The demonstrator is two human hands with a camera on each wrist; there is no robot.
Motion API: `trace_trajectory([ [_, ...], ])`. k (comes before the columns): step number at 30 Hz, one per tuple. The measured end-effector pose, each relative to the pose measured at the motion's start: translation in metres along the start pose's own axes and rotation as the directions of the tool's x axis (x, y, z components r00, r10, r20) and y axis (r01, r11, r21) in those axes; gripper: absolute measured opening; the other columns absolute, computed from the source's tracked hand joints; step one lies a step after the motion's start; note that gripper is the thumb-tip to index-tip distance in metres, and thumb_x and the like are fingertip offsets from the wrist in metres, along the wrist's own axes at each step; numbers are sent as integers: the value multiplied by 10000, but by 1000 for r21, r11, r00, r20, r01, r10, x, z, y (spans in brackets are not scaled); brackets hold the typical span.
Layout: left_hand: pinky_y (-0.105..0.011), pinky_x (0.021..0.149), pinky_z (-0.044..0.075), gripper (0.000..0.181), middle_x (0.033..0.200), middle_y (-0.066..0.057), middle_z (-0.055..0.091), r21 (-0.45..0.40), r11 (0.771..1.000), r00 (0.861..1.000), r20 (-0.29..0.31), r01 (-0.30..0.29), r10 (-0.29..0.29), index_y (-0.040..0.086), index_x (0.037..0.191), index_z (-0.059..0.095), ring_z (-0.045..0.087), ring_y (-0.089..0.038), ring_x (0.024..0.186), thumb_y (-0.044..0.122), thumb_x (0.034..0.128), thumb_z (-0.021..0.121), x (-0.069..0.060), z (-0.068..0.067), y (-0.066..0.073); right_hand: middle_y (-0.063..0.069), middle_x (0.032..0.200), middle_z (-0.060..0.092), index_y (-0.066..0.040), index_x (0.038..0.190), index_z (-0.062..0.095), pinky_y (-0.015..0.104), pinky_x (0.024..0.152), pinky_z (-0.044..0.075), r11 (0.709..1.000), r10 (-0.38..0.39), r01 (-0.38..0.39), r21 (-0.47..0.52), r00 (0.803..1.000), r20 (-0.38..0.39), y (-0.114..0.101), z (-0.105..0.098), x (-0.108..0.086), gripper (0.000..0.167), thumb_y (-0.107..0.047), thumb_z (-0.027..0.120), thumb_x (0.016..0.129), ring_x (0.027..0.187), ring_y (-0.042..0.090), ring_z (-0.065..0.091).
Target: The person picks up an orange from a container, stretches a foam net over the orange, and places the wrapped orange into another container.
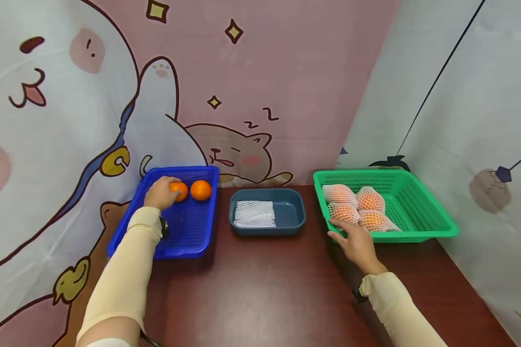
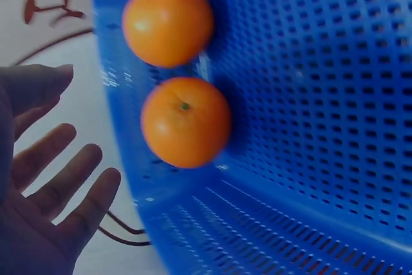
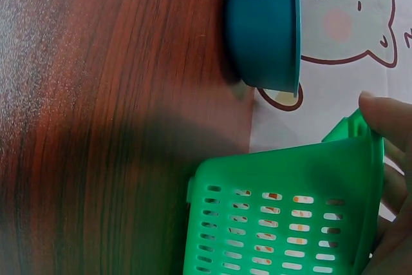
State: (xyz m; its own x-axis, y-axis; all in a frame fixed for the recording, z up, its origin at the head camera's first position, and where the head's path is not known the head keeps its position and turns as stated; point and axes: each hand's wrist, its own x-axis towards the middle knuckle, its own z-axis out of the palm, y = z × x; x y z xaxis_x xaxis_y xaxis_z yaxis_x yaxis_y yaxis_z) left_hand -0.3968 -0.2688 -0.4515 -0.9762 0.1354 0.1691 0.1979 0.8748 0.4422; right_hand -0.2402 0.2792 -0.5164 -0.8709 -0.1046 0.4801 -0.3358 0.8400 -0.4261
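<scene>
Head view: 12 o'clock lies straight ahead across the dark wood-grain table [image 1: 243, 289].
Blue basket [image 1: 184, 233]: at 11 o'clock, with the left orange [image 1: 181, 191] and right orange [image 1: 200, 190] near its 12 o'clock wall; the second sits just beside the first, at its 3 o'clock.
Left hand [image 1: 157, 193]: reaches over the basket with fingers loosely extended, thumb well parted from them, holding nothing; in the head view the fingertips overlap the nearer fruit, while the left wrist view shows them apart.
Green basket [image 1: 414, 209]: at 1 o'clock, four netted oranges [image 1: 370, 200] in white foam on its 9 o'clock side.
Right hand [image 1: 358, 243]: at that basket's 8 o'clock corner, thumb and fingers parted and fairly straight, touching the rim; how firmly, I cannot tell.
Blue-grey tray [image 1: 286, 215]: at 12 o'clock, between the baskets, white foam nets [image 1: 255, 214] on its 9 o'clock side.
</scene>
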Motion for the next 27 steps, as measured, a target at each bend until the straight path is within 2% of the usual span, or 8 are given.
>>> trace_trajectory([
  [3,-620,925,381,433,1288,-271,509,54,998,999,32,12,-14,24,1277,599,474,-487,1169,145,865,649,9,8,-11,145,1131,688,-65,1199,689,658,1015,273,1000,6,-6,-1,1000,14,-2,-1,2,424,-147,794,796,969,325,661],
  [7,-663,893,388,563,1382,-304,393,116,992,993,106,40,-53,37,1357,522,422,-555,1175,175,839,694,19,22,-24,131,1142,687,-67,1215,681,659,1028,253,1000,11,-11,2,999,44,-3,-1,2,422,-167,780,817,944,306,671],
  [12,-718,944,307,773,1512,-322,175,100,992,981,173,72,-88,35,1457,381,269,-628,1255,177,788,742,33,36,-30,122,1150,686,-71,1207,687,649,1039,250,999,42,-42,-6,999,34,-4,-3,-1,423,-181,786,811,980,299,665],
  [15,-717,978,259,861,1509,-357,126,86,992,971,210,94,-110,7,1484,304,224,-655,1260,172,770,756,32,38,-37,125,1159,682,-66,1213,684,643,1042,252,999,47,-47,-2,998,51,-6,-1,-3,430,-184,786,813,1022,303,653],
  [17,-710,976,274,907,1505,-354,132,99,988,964,229,117,-137,22,1507,261,225,-657,1254,193,772,762,31,39,-40,128,1164,679,-63,1219,680,643,1040,252,999,46,-47,4,997,63,-6,0,-3,433,-184,784,816,1034,305,648],
  [20,-705,930,329,931,1456,-363,179,125,981,961,217,149,-173,45,1519,246,228,-631,1243,250,779,773,30,38,-41,130,1164,679,-68,1222,679,648,1036,254,999,44,-44,4,997,56,-6,-1,-3,435,-181,783,816,1034,308,648],
  [23,-703,865,374,911,1386,-376,212,145,973,965,168,179,-202,47,1497,292,225,-599,1221,288,770,784,30,38,-40,128,1153,684,-74,1215,685,650,1033,258,999,43,-42,-2,999,31,-5,-2,-1,434,-169,792,805,1007,304,657],
  [27,-711,866,365,861,1398,-387,189,98,973,964,148,210,-222,20,1451,312,234,-615,1213,226,768,794,31,46,-43,128,1141,689,-75,1209,689,653,1029,262,999,39,-39,-11,999,28,-3,-2,-1,434,-168,797,798,990,300,664],
])
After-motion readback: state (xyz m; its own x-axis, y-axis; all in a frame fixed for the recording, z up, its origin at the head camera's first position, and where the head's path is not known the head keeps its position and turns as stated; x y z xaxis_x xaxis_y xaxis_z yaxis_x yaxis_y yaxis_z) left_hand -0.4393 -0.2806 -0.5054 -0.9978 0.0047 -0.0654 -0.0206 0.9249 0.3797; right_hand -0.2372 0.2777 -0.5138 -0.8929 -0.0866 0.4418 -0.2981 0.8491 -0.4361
